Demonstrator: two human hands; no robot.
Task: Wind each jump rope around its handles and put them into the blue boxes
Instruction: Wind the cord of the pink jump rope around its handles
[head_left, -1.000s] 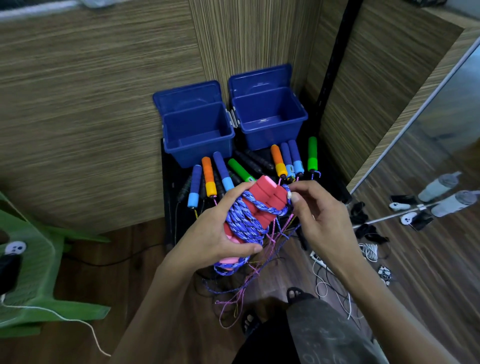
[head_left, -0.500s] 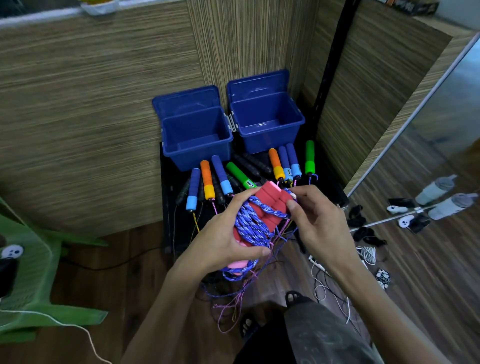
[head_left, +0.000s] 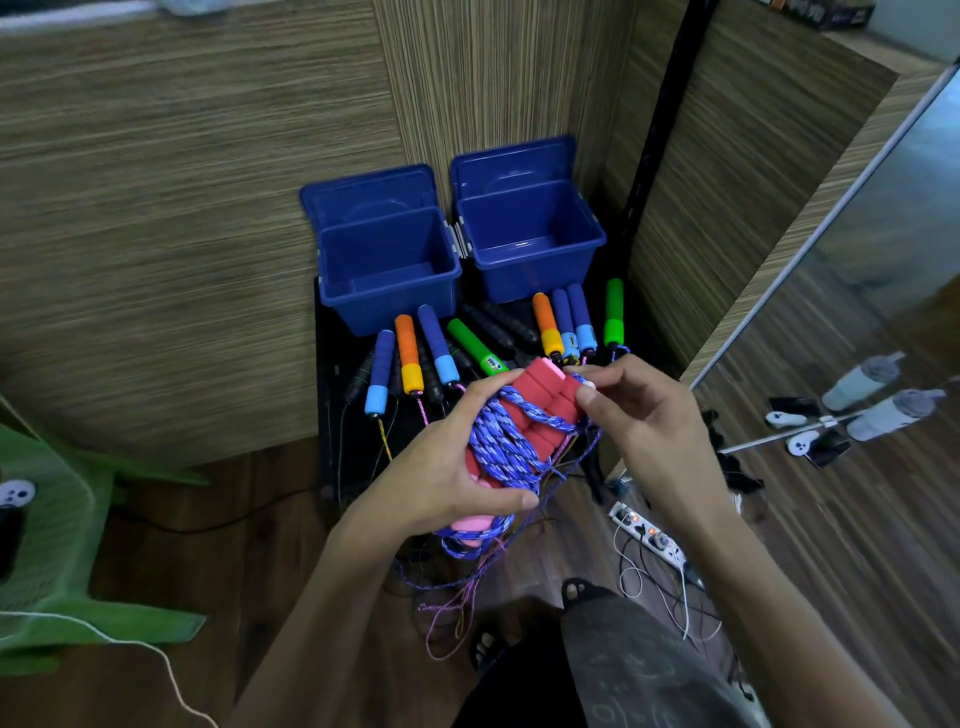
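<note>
Head view, left hand (head_left: 447, 467): its grip is curled round the red handles (head_left: 545, 410), held together.
Right hand (head_left: 639, 415): pinches the blue rope (head_left: 501, 447) at the handles' far end.
Blue boxes (head_left: 389, 270): beyond the grip, open, nothing inside.
Advice: keep each turn taut, tuck the tail.

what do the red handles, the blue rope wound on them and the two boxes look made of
Red handles: probably soft foam, matte and ribbed into segments. Blue rope: looks like braided cord, blue with pale flecks and a woven texture. Left box and right box: likely hard moulded plastic, smooth with a slight sheen and thin rims.
</note>
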